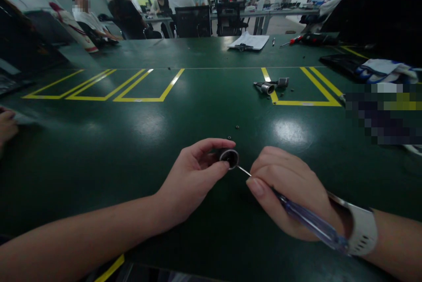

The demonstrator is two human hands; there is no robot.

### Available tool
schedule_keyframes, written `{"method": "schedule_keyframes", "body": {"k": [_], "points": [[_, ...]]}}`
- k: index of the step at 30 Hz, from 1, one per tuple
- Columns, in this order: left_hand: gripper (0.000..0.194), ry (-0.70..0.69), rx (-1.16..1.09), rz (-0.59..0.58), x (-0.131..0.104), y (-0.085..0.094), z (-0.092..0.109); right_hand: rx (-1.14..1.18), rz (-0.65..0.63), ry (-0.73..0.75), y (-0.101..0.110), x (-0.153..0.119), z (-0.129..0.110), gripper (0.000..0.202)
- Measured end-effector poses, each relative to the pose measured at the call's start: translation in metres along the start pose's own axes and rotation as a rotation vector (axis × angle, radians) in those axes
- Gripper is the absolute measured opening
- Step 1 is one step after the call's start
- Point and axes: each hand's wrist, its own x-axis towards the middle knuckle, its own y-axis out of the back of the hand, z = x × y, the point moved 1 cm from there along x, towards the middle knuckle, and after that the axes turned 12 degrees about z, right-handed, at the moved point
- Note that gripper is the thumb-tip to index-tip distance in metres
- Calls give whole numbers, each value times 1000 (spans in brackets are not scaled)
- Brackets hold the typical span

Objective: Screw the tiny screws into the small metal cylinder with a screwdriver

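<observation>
A dark cylindrical part with a round metal rim (pixel 229 158) is held between the thumb and fingers of my left hand (pixel 194 176), its open end facing me. My right hand (pixel 283 189) is closed round a screwdriver with a clear purple-blue handle (pixel 310 221). The thin metal shaft (pixel 244 171) points left, and its tip is at the lower right of the rim; whether it touches cannot be made out. Two small dark rings (pixel 237 127) lie on the green table just beyond my left hand. Further back are two similar dark cylindrical parts (pixel 267 88) by a yellow tape line.
Yellow tape outlines mark the green table (pixel 204 110). At the back lie a clipboard with papers (pixel 249 41) and a red-tipped screwdriver (pixel 290 41). White-and-blue cloth (pixel 385 70) sits at the right. Another person's hand (pixel 7 126) rests at the left edge; several people sit beyond.
</observation>
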Motion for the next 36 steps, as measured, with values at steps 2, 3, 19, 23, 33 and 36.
{"method": "schedule_keyframes", "body": {"k": [2, 3, 19, 23, 33, 36], "points": [[26, -12, 10, 10, -1, 0, 0, 4, 1, 33, -1, -1, -2, 22], [25, -15, 16, 15, -1, -1, 0, 1, -3, 45, -1, -1, -2, 21], [22, -5, 71, 56, -2, -4, 5, -44, -40, 102, 0, 0, -8, 23], [22, -11, 82, 59, -2, -4, 5, -50, -46, 94, -1, 0, -8, 24], [17, -46, 83, 48, 0, -5, 3, -45, -53, 98, -2, -1, -7, 25], [16, -55, 84, 45, 0, -5, 4, -51, -55, 93, -2, -1, -7, 26]]}}
